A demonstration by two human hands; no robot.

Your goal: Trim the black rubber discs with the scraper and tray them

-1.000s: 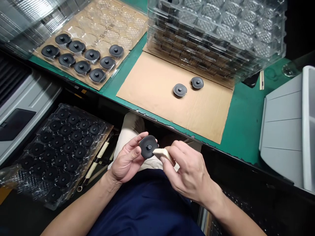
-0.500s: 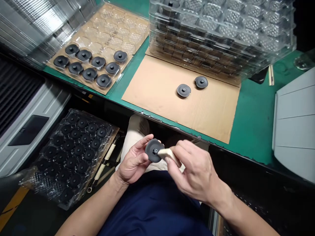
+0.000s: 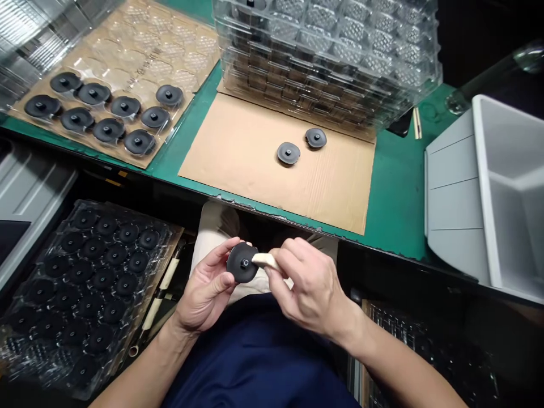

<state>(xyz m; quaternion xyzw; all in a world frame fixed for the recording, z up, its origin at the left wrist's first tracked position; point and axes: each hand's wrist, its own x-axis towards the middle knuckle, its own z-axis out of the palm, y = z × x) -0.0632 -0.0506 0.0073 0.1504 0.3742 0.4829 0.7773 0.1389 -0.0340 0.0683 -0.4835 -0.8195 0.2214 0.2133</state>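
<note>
counter (image 3: 397,192): green top, chipped front edge (image 3: 272,214) | left: brown board (image 3: 143,162) under clear molded tray (image 3: 173,48) | middle: flat cardboard sheet (image 3: 238,147), two loose black discs (image 3: 288,153) on it | behind discs: stack of clear trays (image 3: 327,68) | right: gray bin (image 3: 453,192), pale sticks (image 3: 417,123)

Glare on plastic (image 3: 53,39), bright cardboard (image 3: 242,147), dimness below bench (image 3: 397,192)

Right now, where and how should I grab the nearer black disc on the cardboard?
I'd probably pinch the nearer black disc by opposite rim edges, from your side of the green bench: it's round and knob-up, with the other black disc behind, rightward.
</note>
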